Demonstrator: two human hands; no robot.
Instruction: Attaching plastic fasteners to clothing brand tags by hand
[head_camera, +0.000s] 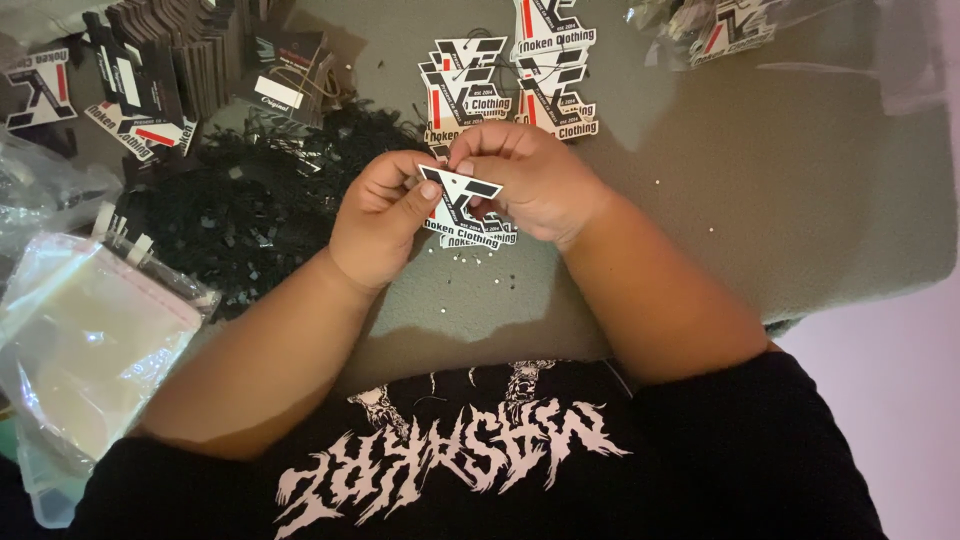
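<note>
My left hand (381, 218) and my right hand (528, 176) meet over the grey table (780, 190) and pinch a die-cut clothing hang tag (452, 205), white with black and red print. The left thumb presses its upper left corner; the right fingers grip its top edge. More tags of the same kind lie stacked just beyond the hands (470, 85) and further back (555, 70). A heap of black strings or fasteners (250, 215) sits directly left of my left hand.
Clear plastic bags (90, 340) lie at the left edge. Stacks of dark cards (200, 50) stand at the back left, with further tags (40, 85) beside them. A bag of tags (720, 25) rests at the back right. Tiny pale beads (470, 258) dot the table.
</note>
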